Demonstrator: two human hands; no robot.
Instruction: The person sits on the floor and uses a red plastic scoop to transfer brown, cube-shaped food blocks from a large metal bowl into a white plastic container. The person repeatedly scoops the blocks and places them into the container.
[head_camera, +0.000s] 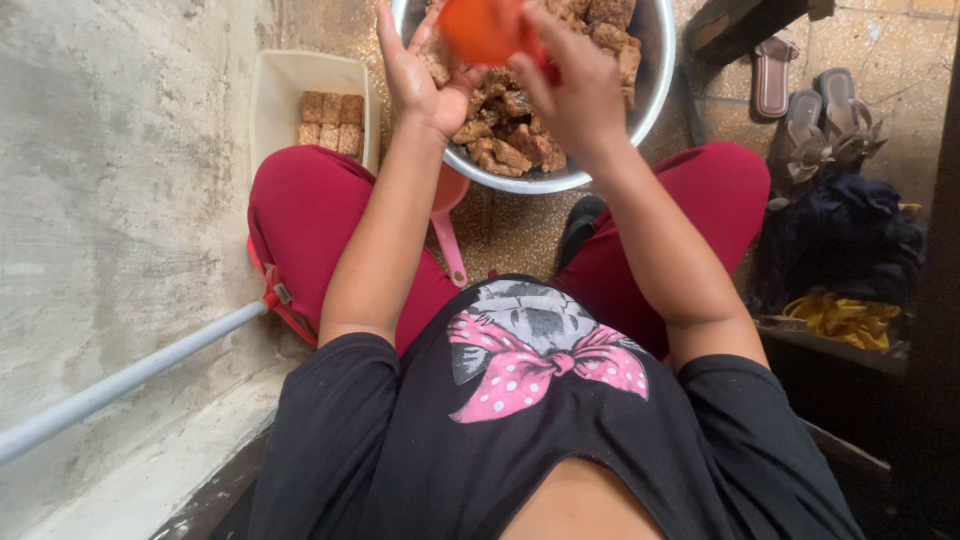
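I see right hand (575, 95) gripping orange cup (487, 28), left hand (420, 75) open, cupping a piece — tub (268, 105) beyond left hand barely started, bowl (650, 60) under both hands nearly full.

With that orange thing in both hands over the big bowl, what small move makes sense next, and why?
Probably lower the orange cup onto the brown chunks in the metal bowl. The right hand grips it above the heap, the left hand lies open beside it, and the white tub holds only a few cut blocks.
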